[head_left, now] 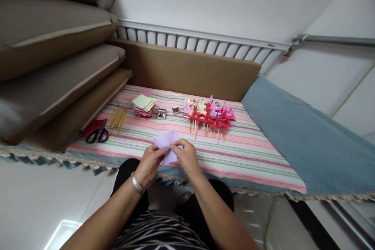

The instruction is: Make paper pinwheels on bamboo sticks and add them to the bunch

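Both of my hands hold a light purple paper sheet [165,140] over the front edge of a striped cloth [249,152]. My left hand [150,162], with a silver bracelet at the wrist, pinches the sheet's left side. My right hand [185,157] pinches its right side, fingers closed on a fold. Beyond them lies a heap of finished paper pinwheels [209,114] in red, pink, purple and yellow on wooden sticks.
A stack of coloured paper squares [144,105] sits at the back left, with small staplers [161,113] beside it. Wooden sticks [117,120] and black-handled scissors [99,133] lie further left. Brown cushions [52,66] are piled at left; a blue blanket [304,136] covers the right.
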`<control>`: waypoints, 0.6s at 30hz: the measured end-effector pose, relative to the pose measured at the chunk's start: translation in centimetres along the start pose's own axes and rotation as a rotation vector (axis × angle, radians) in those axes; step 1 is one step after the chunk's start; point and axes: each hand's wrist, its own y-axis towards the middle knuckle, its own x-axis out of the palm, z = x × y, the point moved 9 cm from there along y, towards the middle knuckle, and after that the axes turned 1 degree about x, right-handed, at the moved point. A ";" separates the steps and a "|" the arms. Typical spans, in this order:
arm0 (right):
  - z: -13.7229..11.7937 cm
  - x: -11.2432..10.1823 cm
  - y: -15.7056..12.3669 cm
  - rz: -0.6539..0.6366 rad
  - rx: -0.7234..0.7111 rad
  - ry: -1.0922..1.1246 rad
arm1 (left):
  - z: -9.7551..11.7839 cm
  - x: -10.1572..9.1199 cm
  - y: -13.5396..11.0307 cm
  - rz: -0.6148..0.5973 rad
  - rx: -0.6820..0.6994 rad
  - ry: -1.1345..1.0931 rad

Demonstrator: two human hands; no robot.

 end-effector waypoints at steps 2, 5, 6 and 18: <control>-0.2 0.1 -0.1 -0.003 -0.008 0.000 | 0.0 -0.4 0.1 0.045 0.013 0.001; -0.5 0.4 -0.2 -0.007 -0.025 -0.005 | 0.1 -0.7 0.1 0.095 0.019 0.006; -0.5 0.4 -0.2 -0.009 -0.032 -0.008 | 0.1 -0.7 0.1 0.101 0.019 0.009; -1.1 -1.2 -1.9 -0.158 -0.415 -0.159 | 1.5 -1.4 0.7 0.071 0.026 0.067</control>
